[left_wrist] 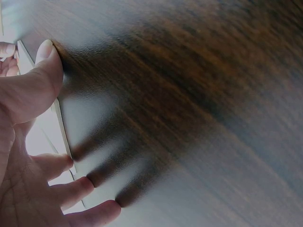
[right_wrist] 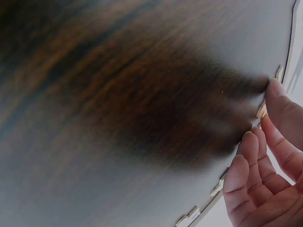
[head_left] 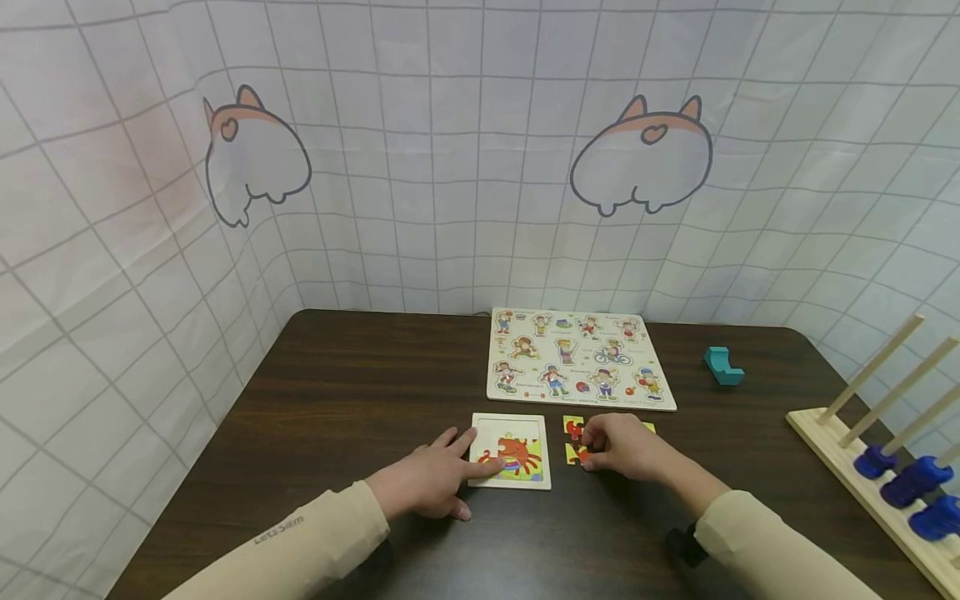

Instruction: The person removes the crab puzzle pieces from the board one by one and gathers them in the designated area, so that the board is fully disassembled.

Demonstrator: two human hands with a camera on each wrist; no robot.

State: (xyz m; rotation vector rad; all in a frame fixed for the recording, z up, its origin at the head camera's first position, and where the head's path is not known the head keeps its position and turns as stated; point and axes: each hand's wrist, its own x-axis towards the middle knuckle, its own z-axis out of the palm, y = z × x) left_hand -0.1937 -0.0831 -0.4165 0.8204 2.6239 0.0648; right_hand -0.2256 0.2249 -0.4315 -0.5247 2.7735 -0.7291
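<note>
A small wooden jigsaw tray (head_left: 547,429) lies on the table, partly filled with a picture of a red, many-legged animal (head_left: 517,452). My left hand (head_left: 429,483) rests at its left side with fingers spread, one fingertip on the picture. To the tray's right, my right hand (head_left: 628,448) pinches a yellow-and-red jigsaw piece (head_left: 573,455) at table level between thumb and index finger. Just beyond it lies another yellow-and-red piece (head_left: 573,427). A yellow piece (head_left: 649,427) shows behind the right hand, mostly hidden. More loose pieces (right_wrist: 218,187) appear edge-on in the right wrist view.
A larger peg puzzle board (head_left: 577,358) with sports figures lies behind the tray. A teal curved block (head_left: 723,367) sits at the back right. Along the right edge stands a wooden peg rack (head_left: 847,462) with blue pieces (head_left: 917,482). A gridded curtain (head_left: 450,167) borders the table.
</note>
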